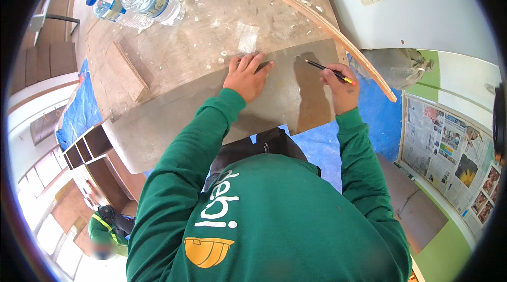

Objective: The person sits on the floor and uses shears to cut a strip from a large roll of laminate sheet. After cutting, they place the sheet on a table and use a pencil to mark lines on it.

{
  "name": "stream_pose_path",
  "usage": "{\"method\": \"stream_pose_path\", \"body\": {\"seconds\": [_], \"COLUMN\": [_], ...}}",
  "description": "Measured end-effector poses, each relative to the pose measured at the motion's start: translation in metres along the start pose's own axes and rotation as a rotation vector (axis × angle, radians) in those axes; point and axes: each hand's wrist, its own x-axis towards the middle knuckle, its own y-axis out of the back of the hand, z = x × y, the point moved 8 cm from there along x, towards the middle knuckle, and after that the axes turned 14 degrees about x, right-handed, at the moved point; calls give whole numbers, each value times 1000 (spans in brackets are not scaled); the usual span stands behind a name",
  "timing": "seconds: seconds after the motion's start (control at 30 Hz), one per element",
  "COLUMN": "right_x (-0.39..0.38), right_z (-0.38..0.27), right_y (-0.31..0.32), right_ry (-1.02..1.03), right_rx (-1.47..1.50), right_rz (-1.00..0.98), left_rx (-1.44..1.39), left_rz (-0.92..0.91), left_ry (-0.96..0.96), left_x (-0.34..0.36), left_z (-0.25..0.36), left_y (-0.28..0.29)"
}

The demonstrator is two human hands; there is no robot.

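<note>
Pencil (pixel 316 65) in right grip (pixel 342 89)

A black pencil (pixel 319 66), red and yellow at its end, slants in the right hand (pixel 342 87), sharpened tip toward the left hand (pixel 247 77), over a flat grey-brown sheet (pixel 280 91) extending beneath the left.

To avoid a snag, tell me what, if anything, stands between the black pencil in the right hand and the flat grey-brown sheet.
Nothing visible stands between the slim black pencil in the right hand and the flat grey-brown sheet; the left hand, to the pencil's left, lies across the sheet's far edge.
</note>
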Motion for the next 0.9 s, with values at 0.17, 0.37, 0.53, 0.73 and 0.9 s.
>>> {"method": "stream_pose_path", "body": {"seconds": [0.17,0.37,0.53,0.73,0.9], "right_x": [1,0,2,5,10], "right_z": [25,38,40,38,40], "right_y": [-36,-53,-58,-60,-49], "right_ry": [-60,-103,-97,-74,-102], "right_rx": [23,59,76,39,85], "right_rz": [-92,-109,-126,-143,-113], "left_rx": [-1,4,-9,-7,10], "left_rz": [6,14,11,17,-12], "left_ry": [-14,-11,-7,-3,-8], "left_x": [-1,0,0,0,0], "left_z": [-1,0,0,0,0], "left_y": [-1,1,-1,-1,-2]}}
